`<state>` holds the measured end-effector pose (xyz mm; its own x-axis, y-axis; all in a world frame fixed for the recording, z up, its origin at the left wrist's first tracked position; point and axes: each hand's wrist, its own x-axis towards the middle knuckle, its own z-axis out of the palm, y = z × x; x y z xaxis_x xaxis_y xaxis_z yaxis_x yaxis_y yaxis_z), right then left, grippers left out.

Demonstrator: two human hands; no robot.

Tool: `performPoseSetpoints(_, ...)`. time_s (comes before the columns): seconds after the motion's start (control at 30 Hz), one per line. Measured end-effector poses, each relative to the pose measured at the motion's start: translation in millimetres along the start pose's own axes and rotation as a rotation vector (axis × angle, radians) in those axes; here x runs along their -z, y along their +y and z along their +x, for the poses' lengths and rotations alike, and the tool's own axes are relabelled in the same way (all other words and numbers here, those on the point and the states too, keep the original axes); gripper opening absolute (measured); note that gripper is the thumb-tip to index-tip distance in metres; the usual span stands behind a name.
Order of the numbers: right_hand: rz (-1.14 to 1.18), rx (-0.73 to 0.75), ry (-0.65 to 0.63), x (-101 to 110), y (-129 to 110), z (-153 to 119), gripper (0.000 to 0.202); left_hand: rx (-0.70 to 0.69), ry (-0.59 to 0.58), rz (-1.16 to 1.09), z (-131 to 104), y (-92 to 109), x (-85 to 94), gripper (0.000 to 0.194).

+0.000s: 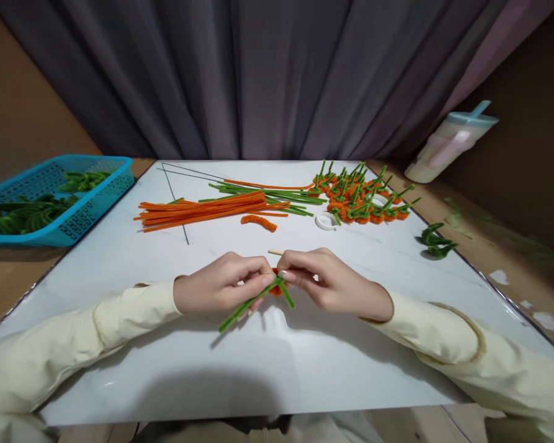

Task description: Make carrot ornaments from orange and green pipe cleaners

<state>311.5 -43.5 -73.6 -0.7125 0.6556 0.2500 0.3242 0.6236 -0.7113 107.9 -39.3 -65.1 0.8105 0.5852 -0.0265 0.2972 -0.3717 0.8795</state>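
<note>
My left hand [228, 284] and my right hand [330, 280] meet above the middle of the white table. Both pinch a bent green pipe cleaner [244, 312] where it crosses a small orange fuzzy piece [276, 290]. One long green end points down to the left, and a shorter end slants down to the right. The fingers cover much of the orange piece. A thin pale stick [275, 251] pokes out behind my right fingers; its other end is hidden. Beyond the hands lies a coiled orange pipe cleaner [259, 223].
Orange pipe cleaners [203, 210] and green ones [277, 195] lie in bunches farther back. Several orange pieces with green stems [360, 197] cluster behind a white tape roll [326, 221]. A blue basket [90, 203] stands left, a tumbler [450, 144] right, near curled green pieces [436, 241].
</note>
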Motion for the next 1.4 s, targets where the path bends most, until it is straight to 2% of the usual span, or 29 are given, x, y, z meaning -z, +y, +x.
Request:
performPoseSetpoints(0.13,-0.266,0.183,0.007,-1.3,-3.3,-3.6,0.017,0.127,-0.105,-0.363,2.3,-3.3,2.8,0.026)
performPoseSetpoints(0.27,-0.461,0.261,0.012,-1.3,-0.7,-2.5,0.017,0.148,-0.110,-0.396,5.0,-6.9,3.7,0.030)
performPoseSetpoints(0.33,-0.412,0.224,0.045,-2.2,3.3,-1.5,0.016,0.144,-0.068,-0.360,7.2,-8.2,3.8,0.030)
performPoseSetpoints(0.4,-0.303,0.145,0.115,-4.6,7.8,-1.1,0.015,0.170,0.039,-0.357,10.0,-10.2,3.3,0.028)
performPoseSetpoints(0.5,-0.207,0.068,0.207,-9.9,12.2,-1.6,0.014,0.254,0.173,-0.461,14.1,-15.9,1.1,0.026)
performPoseSetpoints(0.67,-0.204,0.039,0.200,-15.0,12.6,-2.6,0.013,0.227,0.156,-0.735,16.4,-27.8,-3.3,0.032)
performPoseSetpoints(0.87,-0.294,0.040,0.150,-15.7,12.6,-2.8,0.016,0.249,0.163,-0.692,14.7,-30.9,-5.2,0.026)
performPoseSetpoints(1.0,-0.379,0.074,0.125,-17.8,10.9,-2.5,0.018,0.236,0.120,-0.638,12.9,-32.2,-4.6,0.022)
performPoseSetpoints(1.27,-0.733,0.247,0.120,-19.9,11.0,-1.9,0.017,0.259,0.040,-0.616,12.5,-32.4,-2.5,0.026)
performPoseSetpoints(1.4,-0.735,0.217,0.076,-19.8,9.9,-1.0,0.015,0.262,0.019,-0.643,12.7,-35.7,-5.2,0.028)
